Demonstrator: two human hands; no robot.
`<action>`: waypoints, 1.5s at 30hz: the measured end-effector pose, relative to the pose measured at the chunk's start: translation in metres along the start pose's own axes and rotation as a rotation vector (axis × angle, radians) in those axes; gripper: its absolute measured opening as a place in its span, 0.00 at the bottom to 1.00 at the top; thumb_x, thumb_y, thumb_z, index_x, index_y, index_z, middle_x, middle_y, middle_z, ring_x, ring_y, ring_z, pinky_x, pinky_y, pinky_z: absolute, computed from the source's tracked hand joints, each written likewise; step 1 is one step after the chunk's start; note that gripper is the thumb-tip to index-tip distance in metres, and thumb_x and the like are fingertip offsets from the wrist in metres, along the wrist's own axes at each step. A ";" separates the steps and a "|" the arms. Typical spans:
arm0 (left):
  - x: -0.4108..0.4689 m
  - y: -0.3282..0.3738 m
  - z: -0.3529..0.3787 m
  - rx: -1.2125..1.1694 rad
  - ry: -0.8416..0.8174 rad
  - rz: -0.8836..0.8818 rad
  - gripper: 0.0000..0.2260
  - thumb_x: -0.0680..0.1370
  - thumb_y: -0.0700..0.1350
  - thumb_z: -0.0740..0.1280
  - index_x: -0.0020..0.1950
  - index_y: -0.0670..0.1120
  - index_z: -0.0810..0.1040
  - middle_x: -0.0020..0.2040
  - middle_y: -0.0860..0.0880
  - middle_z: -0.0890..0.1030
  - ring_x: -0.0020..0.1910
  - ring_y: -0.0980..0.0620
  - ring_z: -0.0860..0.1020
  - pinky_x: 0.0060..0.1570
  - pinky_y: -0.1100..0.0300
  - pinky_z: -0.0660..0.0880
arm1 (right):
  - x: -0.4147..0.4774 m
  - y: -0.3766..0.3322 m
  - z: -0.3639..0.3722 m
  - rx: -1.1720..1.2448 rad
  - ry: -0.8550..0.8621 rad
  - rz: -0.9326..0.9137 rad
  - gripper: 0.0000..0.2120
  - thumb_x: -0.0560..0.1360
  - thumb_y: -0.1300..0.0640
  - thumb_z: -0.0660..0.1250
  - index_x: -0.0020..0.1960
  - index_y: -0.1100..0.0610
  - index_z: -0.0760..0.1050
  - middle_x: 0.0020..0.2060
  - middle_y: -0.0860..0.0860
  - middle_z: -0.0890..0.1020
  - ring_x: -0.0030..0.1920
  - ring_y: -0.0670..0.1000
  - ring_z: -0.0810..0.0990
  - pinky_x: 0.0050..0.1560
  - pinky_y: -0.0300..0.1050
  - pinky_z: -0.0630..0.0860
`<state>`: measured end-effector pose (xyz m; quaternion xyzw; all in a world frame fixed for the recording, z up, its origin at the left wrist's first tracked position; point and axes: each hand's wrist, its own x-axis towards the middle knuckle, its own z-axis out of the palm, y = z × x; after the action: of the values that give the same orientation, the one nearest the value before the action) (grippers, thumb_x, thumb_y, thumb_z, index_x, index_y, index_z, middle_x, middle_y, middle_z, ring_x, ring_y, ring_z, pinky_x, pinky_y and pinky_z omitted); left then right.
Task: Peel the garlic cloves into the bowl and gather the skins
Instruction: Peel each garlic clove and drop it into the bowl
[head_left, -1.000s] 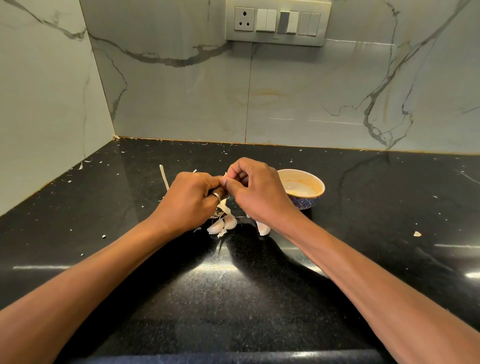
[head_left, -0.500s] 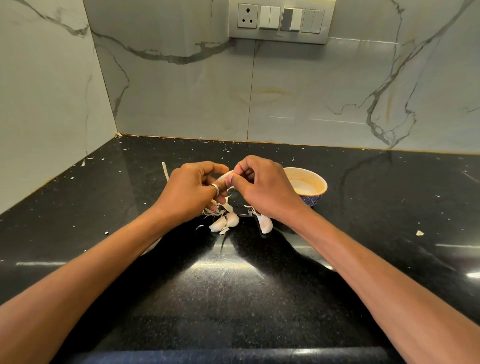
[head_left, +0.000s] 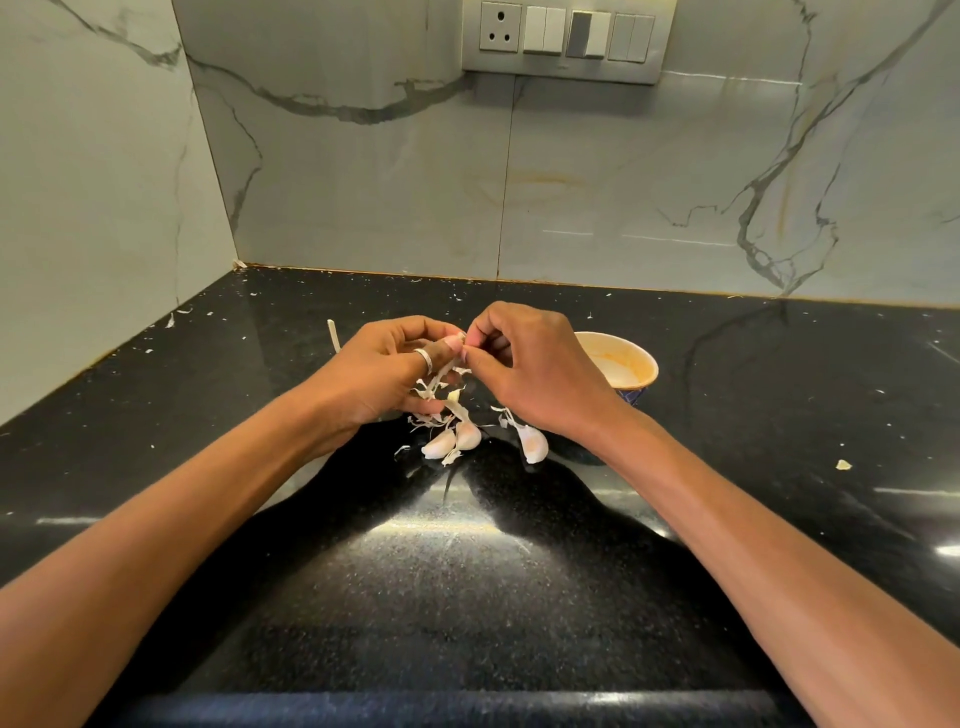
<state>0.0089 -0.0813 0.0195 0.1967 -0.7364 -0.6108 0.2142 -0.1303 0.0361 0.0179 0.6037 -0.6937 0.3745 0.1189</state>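
My left hand and right hand pinch one clove over the middle of the counter, just left of the bowl; I judge skin papery, tear-prone, clove firm but slick: nip at the tip.

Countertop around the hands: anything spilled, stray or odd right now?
Yes: skin flakes lie scattered along the back edge and left corner of the countertop, with one fleck far right, away from the skin pile. The bowl stands upright.
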 end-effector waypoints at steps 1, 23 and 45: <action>0.000 0.001 -0.002 0.010 0.002 0.006 0.09 0.80 0.46 0.69 0.59 0.47 0.82 0.54 0.44 0.85 0.49 0.55 0.84 0.48 0.54 0.83 | 0.000 0.000 0.000 -0.010 0.010 -0.020 0.02 0.77 0.59 0.72 0.46 0.57 0.80 0.41 0.49 0.83 0.40 0.48 0.80 0.44 0.48 0.79; -0.003 0.011 -0.009 -0.256 -0.048 -0.003 0.11 0.80 0.37 0.66 0.62 0.44 0.77 0.44 0.47 0.87 0.41 0.53 0.86 0.41 0.61 0.83 | 0.002 -0.006 -0.007 0.156 0.094 -0.031 0.10 0.75 0.64 0.74 0.55 0.58 0.80 0.40 0.45 0.82 0.42 0.42 0.81 0.44 0.28 0.76; 0.006 0.010 -0.015 -0.386 0.197 0.071 0.14 0.83 0.37 0.63 0.68 0.38 0.73 0.56 0.39 0.85 0.49 0.46 0.86 0.47 0.56 0.84 | 0.000 -0.004 -0.012 0.226 0.038 -0.055 0.08 0.72 0.67 0.74 0.50 0.60 0.80 0.37 0.49 0.83 0.38 0.47 0.82 0.43 0.38 0.80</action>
<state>0.0121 -0.0946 0.0321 0.1847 -0.5879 -0.7104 0.3400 -0.1301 0.0446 0.0275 0.6249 -0.6278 0.4583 0.0731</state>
